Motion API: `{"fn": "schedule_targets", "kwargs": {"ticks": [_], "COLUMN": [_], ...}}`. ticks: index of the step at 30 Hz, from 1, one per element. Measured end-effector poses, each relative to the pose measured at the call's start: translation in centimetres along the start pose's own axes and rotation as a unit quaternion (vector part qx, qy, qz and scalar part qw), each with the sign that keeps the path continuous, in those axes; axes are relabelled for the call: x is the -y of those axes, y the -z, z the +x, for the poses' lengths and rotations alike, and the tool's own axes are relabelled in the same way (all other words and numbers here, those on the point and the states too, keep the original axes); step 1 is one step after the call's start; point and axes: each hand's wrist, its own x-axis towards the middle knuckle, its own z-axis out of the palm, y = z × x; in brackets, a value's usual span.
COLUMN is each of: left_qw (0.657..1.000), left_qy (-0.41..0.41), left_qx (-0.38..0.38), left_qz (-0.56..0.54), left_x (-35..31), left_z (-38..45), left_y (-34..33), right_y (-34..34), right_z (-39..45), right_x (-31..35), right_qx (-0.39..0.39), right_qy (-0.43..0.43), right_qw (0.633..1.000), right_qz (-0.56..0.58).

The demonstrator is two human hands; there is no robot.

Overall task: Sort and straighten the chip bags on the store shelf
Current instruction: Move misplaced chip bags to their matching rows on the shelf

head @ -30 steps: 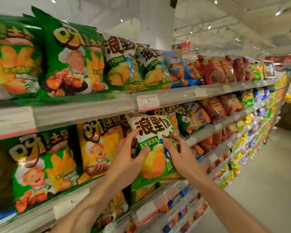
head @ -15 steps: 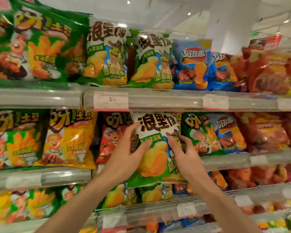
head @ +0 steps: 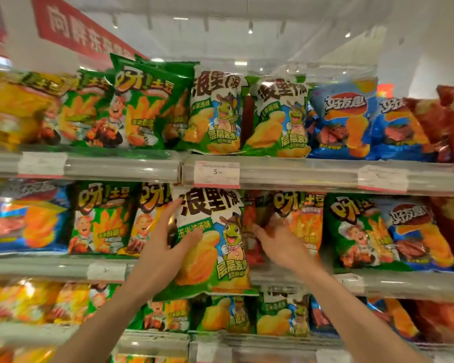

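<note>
In front of the middle shelf (head: 404,284) hangs a green-and-white chip bag with a cartoon frog (head: 215,247), upright and covering the bags behind it. My left hand (head: 163,255) grips its left edge, thumb on the front. My right hand (head: 281,244) is off that bag, just to its right, pressed against a dark bag (head: 262,210) and the red and orange bags on the shelf. Blur hides whether its fingers hold anything. Two matching frog bags (head: 215,113) (head: 278,116) stand on the top shelf (head: 116,166).
Green, yellow, blue and red chip bags fill all shelves in mixed rows. Blue bags (head: 344,119) sit right of the frog bags on top. More frog bags (head: 278,315) stand on the shelf below. Price tags (head: 216,174) line the rails. A red sign (head: 81,32) hangs above left.
My view has swung to face the shelf and tilted up. My right hand has let go of the frog bag and moved right onto the bags behind. My left hand still holds it.
</note>
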Motion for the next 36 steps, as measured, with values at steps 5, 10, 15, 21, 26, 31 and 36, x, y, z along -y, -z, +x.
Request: {"fn": "schedule_targets", "kwargs": {"ticks": [5, 10, 15, 21, 26, 31, 36], "left_qw": [1.000, 1.000, 0.999, 0.999, 0.999, 0.999, 0.999], "left_qy": [0.002, -0.006, -0.025, -0.033, -0.037, -0.042, -0.029], "left_qx": [-0.001, -0.005, 0.003, 0.001, -0.002, -0.006, -0.008], "left_qz": [0.029, 0.028, 0.021, 0.012, 0.017, 0.021, 0.022], "left_x": [0.9, 1.9, 2.3, 2.3, 2.0, 1.4, 0.9], "left_z": [-0.3, -0.5, -0.4, -0.1, 0.4, 1.5, 3.1], "left_y": [2.7, 4.3, 4.4, 3.3, 2.0, -0.6, -2.9], "right_y": [-3.2, -4.5, -4.1, -0.7, 3.1, 6.8, 9.8], "right_z": [1.1, 1.2, 0.9, 0.0, -1.1, -2.9, -4.8], "right_x": [1.0, 2.1, 2.1, 1.5, 0.3, -1.5, -3.8], "right_qx": [0.041, 0.029, 0.003, -0.040, -0.059, -0.051, -0.063], "right_qy": [-0.059, -0.067, -0.060, -0.030, -0.008, 0.004, 0.041], "right_qw": [0.997, 0.997, 0.998, 0.999, 0.997, 0.997, 0.995], "right_qz": [-0.041, -0.032, -0.010, -0.011, -0.042, -0.066, -0.066]}}
